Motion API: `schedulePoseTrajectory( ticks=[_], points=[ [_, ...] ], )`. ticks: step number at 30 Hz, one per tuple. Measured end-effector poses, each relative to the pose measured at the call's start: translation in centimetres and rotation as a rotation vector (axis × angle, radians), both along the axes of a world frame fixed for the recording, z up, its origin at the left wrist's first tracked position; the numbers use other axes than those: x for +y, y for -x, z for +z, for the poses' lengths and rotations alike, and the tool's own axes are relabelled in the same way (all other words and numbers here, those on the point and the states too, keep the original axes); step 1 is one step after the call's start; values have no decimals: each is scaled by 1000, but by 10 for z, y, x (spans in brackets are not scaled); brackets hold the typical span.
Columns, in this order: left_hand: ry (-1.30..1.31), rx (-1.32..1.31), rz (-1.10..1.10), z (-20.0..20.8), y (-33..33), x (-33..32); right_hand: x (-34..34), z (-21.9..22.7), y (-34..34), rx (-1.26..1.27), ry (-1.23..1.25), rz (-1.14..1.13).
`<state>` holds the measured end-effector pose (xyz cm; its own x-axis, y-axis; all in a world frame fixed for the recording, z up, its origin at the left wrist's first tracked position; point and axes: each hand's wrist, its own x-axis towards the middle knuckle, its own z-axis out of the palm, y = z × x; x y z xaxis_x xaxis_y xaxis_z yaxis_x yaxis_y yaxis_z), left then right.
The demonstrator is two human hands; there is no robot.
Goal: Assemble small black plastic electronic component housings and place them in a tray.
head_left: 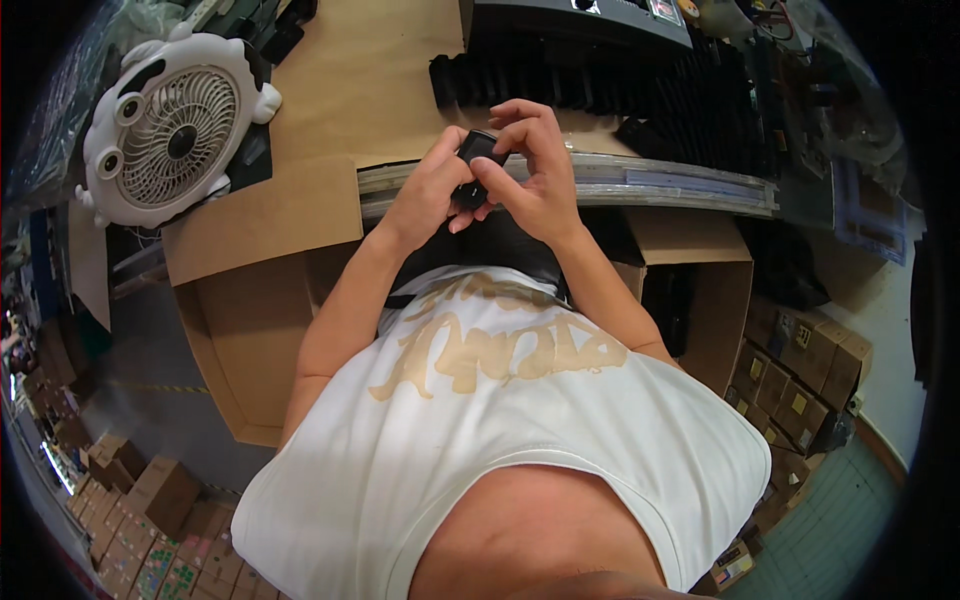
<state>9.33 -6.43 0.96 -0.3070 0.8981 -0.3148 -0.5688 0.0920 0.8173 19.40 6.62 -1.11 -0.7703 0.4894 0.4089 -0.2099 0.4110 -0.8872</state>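
Between my two hands, just over the near edge of the workbench, is a small black oblong device (482, 147) with a glossy face. My left hand (436, 193) grips it from the left side, fingers curled behind it. On the other side my right hand (538, 172) has its thumb pressed on the device, with the index finger bent above its top end. The lower end of the device shows between the two thumbs; its back is hidden by my fingers. Beyond my hands stands a long row of black parts (590, 88) on the brown bench top (360, 80).
A white animal-shaped fan (181, 142) stands on the left. At the back is a dark grey machine (575, 30). Open cardboard boxes (250, 330) sit below the bench edge on the left and right (690, 240). Stacked cartons (800, 370) fill the right side.
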Motion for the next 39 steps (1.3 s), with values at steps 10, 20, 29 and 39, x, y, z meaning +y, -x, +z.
schedulePoseTrajectory(
  ticks=[10,20,29,39],
  points=[
    [-12,62,12,1,-3,1,0,15,-2,-308,656,287],
    [51,30,14,7,17,-12,4,-5,15,-9,254,82],
    [114,4,115,8,37,-23,1,-9,9,-106,-340,-34],
    [323,936,302,-15,72,2,-11,-14,28,-155,-247,-64]
  ],
)
